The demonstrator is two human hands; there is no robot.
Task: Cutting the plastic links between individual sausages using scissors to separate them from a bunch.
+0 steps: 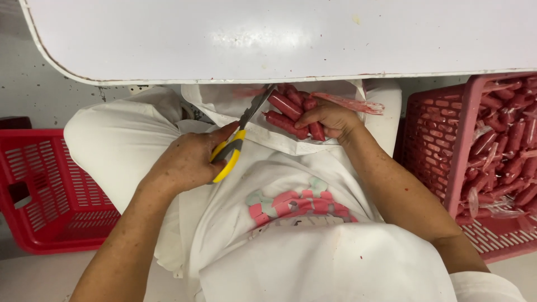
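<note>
Over the lap, left hand (pixel 184 162) grips scissors (pixel 238 137), right hand (pixel 330 118) clutches sausages (pixel 288 112).

your scissors (pixel 239 137) — yellow-and-grey handles, grey blades angled up to the right — point at the red sausages (pixel 291 114), a bunch of short plastic-wrapped links lying over the lap, just below the table edge.
</note>
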